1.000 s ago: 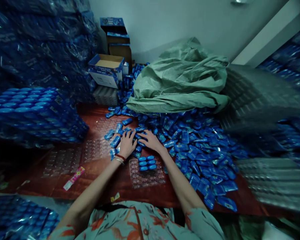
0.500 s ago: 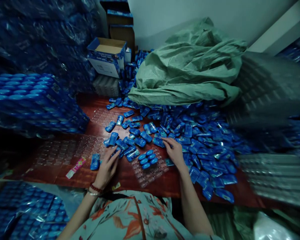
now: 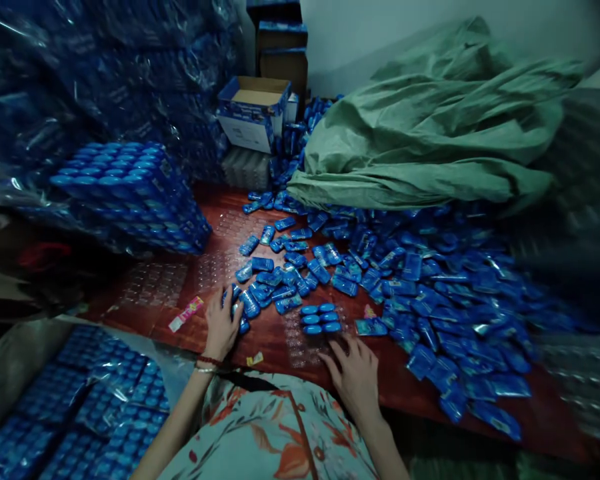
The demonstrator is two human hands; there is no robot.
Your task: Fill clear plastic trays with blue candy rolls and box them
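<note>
Now the splayed right hand (image 3: 354,373) has neared the clear tray (image 3: 296,345), within grasp; the loosely spread left hand (image 3: 221,328) touches packets (image 3: 251,304).

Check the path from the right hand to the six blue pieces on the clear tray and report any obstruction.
Nothing visible stands in the way. The right hand is at the near right part of the clear tray, with the six blue pieces just beyond its fingertips.
</note>
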